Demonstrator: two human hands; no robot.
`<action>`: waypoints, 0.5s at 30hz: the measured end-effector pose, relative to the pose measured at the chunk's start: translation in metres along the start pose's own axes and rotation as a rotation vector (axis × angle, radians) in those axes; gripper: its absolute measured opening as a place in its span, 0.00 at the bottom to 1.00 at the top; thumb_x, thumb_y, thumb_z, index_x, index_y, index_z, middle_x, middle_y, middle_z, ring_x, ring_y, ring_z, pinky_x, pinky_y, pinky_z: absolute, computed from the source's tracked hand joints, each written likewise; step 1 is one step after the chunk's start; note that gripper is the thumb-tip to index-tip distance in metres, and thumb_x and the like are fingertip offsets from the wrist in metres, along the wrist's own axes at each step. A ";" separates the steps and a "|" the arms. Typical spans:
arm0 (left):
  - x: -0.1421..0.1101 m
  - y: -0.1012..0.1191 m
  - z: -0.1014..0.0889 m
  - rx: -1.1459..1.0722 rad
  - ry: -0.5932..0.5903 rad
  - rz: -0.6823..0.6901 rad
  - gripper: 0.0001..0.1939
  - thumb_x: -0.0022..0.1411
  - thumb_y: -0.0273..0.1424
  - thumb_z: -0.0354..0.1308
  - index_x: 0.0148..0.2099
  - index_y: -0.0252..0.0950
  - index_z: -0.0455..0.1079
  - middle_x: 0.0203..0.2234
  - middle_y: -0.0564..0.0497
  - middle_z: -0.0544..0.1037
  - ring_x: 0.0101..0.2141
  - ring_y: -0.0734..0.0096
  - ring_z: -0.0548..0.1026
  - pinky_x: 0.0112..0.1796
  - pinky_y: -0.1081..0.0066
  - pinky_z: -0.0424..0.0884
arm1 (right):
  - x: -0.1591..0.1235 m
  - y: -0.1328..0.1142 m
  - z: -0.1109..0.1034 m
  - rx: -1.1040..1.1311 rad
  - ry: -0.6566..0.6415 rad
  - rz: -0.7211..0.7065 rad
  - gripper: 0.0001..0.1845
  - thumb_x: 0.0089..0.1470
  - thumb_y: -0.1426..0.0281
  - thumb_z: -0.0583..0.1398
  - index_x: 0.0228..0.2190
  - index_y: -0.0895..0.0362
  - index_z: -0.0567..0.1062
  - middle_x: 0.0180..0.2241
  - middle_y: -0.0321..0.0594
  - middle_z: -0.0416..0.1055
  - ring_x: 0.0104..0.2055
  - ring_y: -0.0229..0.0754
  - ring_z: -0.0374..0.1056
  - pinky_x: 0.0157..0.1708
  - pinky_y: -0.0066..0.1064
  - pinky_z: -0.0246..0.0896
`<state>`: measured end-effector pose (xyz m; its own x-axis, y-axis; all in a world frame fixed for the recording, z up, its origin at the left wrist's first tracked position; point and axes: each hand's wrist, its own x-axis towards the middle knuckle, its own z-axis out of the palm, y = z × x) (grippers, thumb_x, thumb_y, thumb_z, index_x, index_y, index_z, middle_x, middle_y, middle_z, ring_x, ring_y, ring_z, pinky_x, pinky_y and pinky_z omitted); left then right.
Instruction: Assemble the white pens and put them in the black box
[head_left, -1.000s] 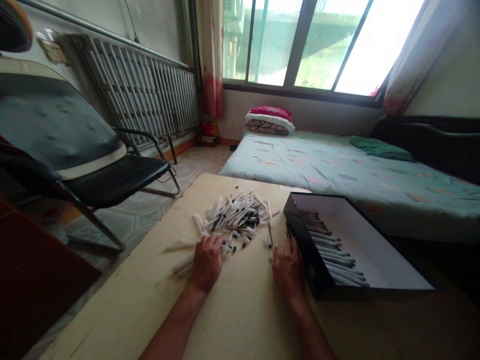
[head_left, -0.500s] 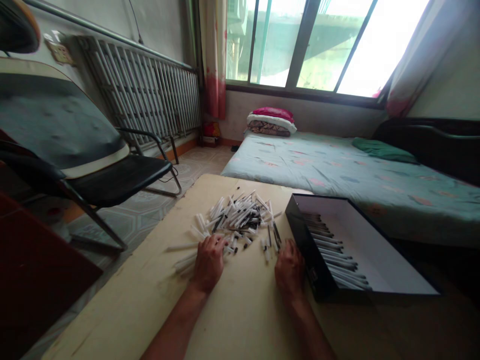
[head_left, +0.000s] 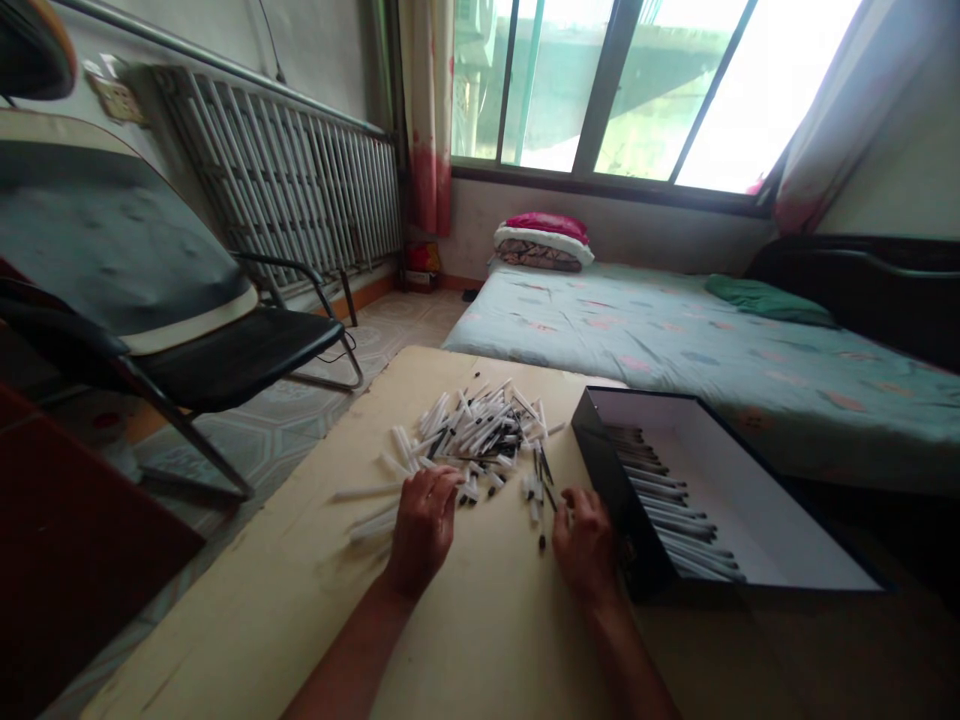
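Observation:
My left hand (head_left: 424, 520) is at the near left edge of a loose pile of pen parts (head_left: 480, 425), its fingers curled down and closed; whatever they hold is hidden. White pen barrels (head_left: 375, 525) lie along its left side. Close to the black box, my right hand (head_left: 585, 540) has its fingers bent together at the end of a dark pen refill (head_left: 549, 485); I cannot make out what is in them. Left of these fingers are clear pen caps (head_left: 533, 492) and a small black piece (head_left: 541, 542). Several assembled pens (head_left: 667, 510) lie in a row inside the box.
The black box (head_left: 611, 490) with a white inside stands on the right of the cream tabletop (head_left: 480, 620). Beyond the table is a bed (head_left: 637, 310) with folded bedding (head_left: 542, 243). A black chair (head_left: 225, 360) stands at the left.
My left hand has shifted slightly right. My right hand has moved a little nearer to me, and a small black piece now shows on the table beside it.

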<state>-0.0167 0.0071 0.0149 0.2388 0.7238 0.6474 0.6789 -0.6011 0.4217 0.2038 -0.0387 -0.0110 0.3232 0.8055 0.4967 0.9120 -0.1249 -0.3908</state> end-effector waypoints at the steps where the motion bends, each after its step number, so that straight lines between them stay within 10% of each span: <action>1: -0.001 0.001 0.000 -0.043 -0.003 0.004 0.09 0.62 0.25 0.47 0.42 0.37 0.67 0.38 0.46 0.73 0.41 0.64 0.70 0.43 0.63 0.64 | 0.000 0.000 -0.003 -0.049 -0.040 0.001 0.05 0.49 0.73 0.55 0.28 0.58 0.71 0.29 0.43 0.69 0.33 0.43 0.66 0.33 0.30 0.57; 9: -0.004 0.017 -0.002 -0.454 -0.080 -0.063 0.11 0.61 0.24 0.47 0.41 0.38 0.68 0.40 0.45 0.74 0.44 0.65 0.70 0.46 0.65 0.65 | -0.004 -0.004 -0.010 -0.321 -0.151 0.009 0.04 0.48 0.74 0.56 0.23 0.56 0.68 0.26 0.42 0.69 0.29 0.41 0.67 0.25 0.28 0.51; 15: -0.002 0.021 -0.002 -0.778 -0.063 -0.411 0.10 0.61 0.31 0.48 0.34 0.35 0.70 0.35 0.46 0.75 0.36 0.67 0.73 0.39 0.67 0.68 | -0.003 -0.008 -0.010 -0.168 -0.108 0.016 0.05 0.49 0.73 0.55 0.23 0.56 0.66 0.25 0.41 0.69 0.28 0.42 0.68 0.26 0.27 0.53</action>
<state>-0.0040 -0.0073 0.0236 0.1332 0.9371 0.3225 0.0596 -0.3324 0.9412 0.1981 -0.0462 -0.0016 0.3177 0.8588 0.4020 0.9390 -0.2261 -0.2591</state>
